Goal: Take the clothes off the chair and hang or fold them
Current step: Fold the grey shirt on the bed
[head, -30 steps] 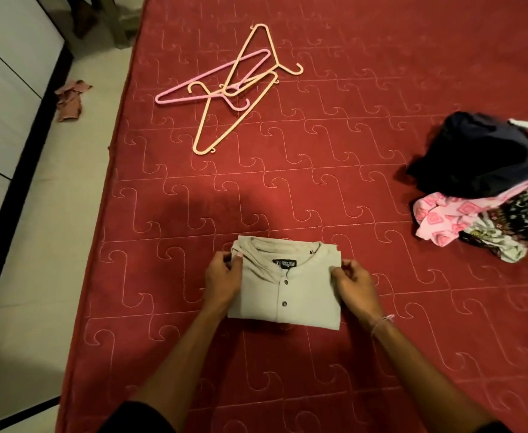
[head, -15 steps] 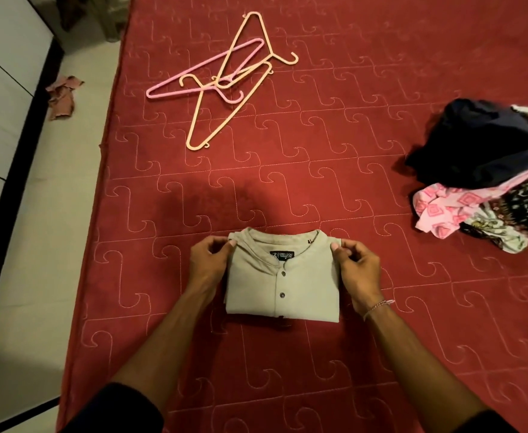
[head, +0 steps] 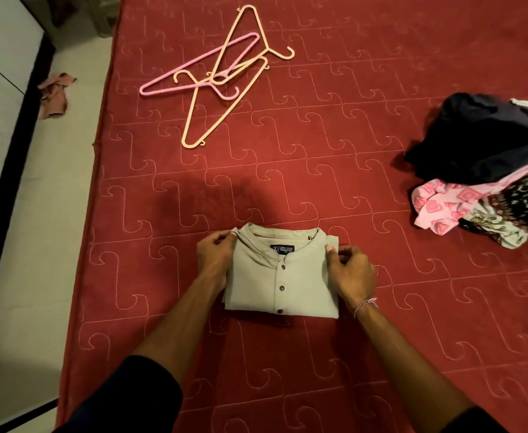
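1. Near the front edge of the bed [head: 381, 89], a folded shirt [head: 300, 279] lies flat, collar away from the person, button placket up.
2. The left hand [head: 214, 260] pinches the shirt's upper left corner, fingers curled round the fabric's edge beside the collar.
3. The right hand [head: 351, 271] pinches the upper right corner, thumb on top of the cloth, the other fingers bent at the edge; a thin band [head: 365, 304] circles that wrist.
4. The label inside the collar is too small to read. The fingers under the cloth are hidden.
5. At the bed's right edge sits a heap of clothes [head: 481, 170]: a dark piece on top, pink patterned and floral ones below, partly cut off by the frame.
6. Toward the far left part of the bed lie tangled hangers [head: 222, 73], one pink and the rest cream.
7. The bed has a red quilted cover with stitched curls. Left of it runs a pale floor [head: 37, 245] with a crumpled rag [head: 54, 95] on it, and beyond that a white panel with a dark border.
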The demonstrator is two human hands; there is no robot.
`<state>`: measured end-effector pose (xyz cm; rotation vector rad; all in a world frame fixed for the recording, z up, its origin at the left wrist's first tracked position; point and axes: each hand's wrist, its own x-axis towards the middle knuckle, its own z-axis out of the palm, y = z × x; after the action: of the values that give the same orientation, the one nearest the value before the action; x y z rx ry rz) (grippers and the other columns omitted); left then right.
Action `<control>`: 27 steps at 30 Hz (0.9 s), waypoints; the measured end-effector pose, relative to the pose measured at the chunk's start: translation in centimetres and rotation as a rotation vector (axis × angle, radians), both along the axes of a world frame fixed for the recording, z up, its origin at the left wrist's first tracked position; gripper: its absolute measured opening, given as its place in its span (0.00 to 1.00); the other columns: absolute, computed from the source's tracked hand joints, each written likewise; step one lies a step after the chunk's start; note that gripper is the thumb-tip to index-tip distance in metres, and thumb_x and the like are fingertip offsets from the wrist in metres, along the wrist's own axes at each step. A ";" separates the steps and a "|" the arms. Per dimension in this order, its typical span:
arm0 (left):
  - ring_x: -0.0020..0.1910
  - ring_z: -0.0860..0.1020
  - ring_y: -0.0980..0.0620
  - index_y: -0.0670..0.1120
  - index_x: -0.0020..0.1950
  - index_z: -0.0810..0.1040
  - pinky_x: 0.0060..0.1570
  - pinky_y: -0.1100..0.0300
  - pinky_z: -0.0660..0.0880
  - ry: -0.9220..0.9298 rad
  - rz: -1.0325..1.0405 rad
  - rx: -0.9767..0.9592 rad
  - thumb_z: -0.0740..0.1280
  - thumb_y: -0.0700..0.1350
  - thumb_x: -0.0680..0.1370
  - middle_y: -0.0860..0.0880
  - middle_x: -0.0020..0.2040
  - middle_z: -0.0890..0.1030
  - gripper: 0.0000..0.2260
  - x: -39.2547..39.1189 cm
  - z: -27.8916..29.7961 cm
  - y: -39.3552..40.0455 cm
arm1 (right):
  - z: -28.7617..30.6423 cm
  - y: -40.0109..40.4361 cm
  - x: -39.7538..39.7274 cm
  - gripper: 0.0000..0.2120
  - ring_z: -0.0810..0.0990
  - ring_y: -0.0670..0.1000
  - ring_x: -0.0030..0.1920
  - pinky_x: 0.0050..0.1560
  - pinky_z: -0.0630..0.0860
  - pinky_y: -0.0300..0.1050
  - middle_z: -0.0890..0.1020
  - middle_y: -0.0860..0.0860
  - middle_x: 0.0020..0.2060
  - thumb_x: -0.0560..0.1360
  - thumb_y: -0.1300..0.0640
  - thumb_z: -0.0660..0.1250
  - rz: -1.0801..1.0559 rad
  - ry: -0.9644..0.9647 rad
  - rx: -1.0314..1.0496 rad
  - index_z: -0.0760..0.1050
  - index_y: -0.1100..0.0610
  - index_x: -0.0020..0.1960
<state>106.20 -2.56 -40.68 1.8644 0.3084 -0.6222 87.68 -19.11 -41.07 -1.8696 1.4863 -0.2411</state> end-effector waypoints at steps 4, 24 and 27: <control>0.48 0.81 0.50 0.47 0.55 0.85 0.46 0.57 0.78 0.002 -0.006 0.087 0.70 0.44 0.77 0.49 0.51 0.85 0.08 0.1 -0.1 -0.3 | -0.2 0.5 -0.3 0.19 0.82 0.56 0.44 0.44 0.79 0.50 0.82 0.49 0.41 0.79 0.38 0.63 0.064 0.155 0.028 0.76 0.54 0.54; 0.49 0.79 0.45 0.43 0.49 0.79 0.50 0.50 0.75 0.008 -0.313 0.097 0.58 0.54 0.84 0.46 0.49 0.82 0.17 -3.9 2.3 3.5 | 3.0 4.4 -1.3 0.18 0.69 0.51 0.30 0.29 0.67 0.44 0.69 0.50 0.31 0.82 0.38 0.54 0.114 -0.306 0.316 0.63 0.52 0.47; 0.55 0.80 0.48 0.47 0.56 0.79 0.59 0.45 0.76 -0.002 -0.340 0.017 0.58 0.61 0.81 0.48 0.54 0.83 0.19 -4.0 5.2 6.0 | 6.6 5.0 -1.3 0.19 0.65 0.49 0.28 0.29 0.64 0.42 0.67 0.48 0.27 0.81 0.39 0.58 0.074 -0.384 0.459 0.67 0.55 0.47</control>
<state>102.16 3.44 -35.51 1.9499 -0.0079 -0.8485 86.43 -14.10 -34.46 -1.4119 1.0967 -0.1903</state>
